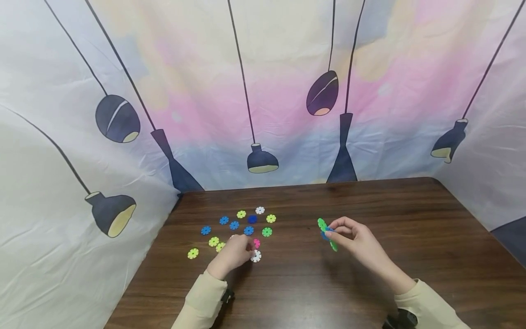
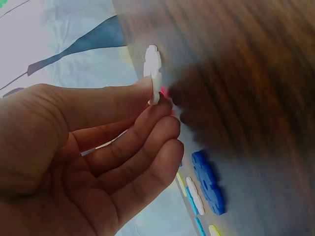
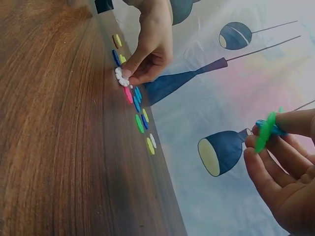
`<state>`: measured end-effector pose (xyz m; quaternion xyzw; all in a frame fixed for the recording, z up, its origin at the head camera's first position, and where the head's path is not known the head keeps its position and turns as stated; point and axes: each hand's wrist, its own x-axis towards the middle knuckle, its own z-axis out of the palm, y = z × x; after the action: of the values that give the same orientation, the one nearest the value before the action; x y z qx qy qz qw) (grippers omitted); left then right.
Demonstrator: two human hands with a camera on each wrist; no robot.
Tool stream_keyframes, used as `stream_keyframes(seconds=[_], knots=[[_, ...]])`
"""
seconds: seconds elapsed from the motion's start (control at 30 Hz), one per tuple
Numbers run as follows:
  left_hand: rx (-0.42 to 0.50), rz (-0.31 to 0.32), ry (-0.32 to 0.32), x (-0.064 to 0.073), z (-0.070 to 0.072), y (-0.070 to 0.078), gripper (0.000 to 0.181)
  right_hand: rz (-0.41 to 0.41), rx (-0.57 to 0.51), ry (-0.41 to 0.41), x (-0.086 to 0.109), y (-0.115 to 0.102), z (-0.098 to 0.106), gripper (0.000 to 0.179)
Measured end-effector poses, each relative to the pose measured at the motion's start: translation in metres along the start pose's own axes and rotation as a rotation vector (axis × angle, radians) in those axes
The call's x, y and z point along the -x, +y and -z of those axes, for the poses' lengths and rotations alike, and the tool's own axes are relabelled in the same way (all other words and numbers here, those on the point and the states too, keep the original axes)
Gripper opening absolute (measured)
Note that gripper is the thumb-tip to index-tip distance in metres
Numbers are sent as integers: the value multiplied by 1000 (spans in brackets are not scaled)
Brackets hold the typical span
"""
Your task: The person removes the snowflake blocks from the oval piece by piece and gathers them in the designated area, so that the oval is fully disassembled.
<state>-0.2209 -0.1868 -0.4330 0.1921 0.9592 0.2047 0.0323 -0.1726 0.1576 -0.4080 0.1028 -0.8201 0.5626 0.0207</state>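
Observation:
Near the front of the scattered pieces, my left hand [image 1: 232, 254] pinches a white notched plastic disc [image 1: 256, 257] between thumb and fingers. The left wrist view has this white disc [image 2: 153, 64] nearly edge-on. Over the right half of the table, my right hand [image 1: 358, 240] holds joined notched discs by thumb and fingertips. Green pieces [image 1: 322, 224] and a blue one [image 1: 324, 235] make up that group. In the right wrist view the green disc [image 3: 266, 132] stands crosswise to the blue disc [image 3: 278, 129]. A pink disc [image 1: 256, 243] lies just behind the white one.
Several flat notched discs lie on the left of the brown wooden table [image 1: 296, 283]. They include a yellow disc [image 1: 193, 253], a blue disc [image 1: 206, 230], a green disc [image 1: 267, 232] and a white disc [image 1: 260, 210]. Behind hangs a curtain [image 1: 287, 91] printed with lamps.

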Motion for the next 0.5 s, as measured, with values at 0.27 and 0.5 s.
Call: stream_keyframes(seconds=[0.27, 0.5], knots=[[-16, 10, 13, -3, -4, -1, 8, -13, -16, -12, 0, -2, 0, 31], [-28, 34, 20, -2, -5, 2, 5, -11, -6, 0, 0, -1, -1, 28]])
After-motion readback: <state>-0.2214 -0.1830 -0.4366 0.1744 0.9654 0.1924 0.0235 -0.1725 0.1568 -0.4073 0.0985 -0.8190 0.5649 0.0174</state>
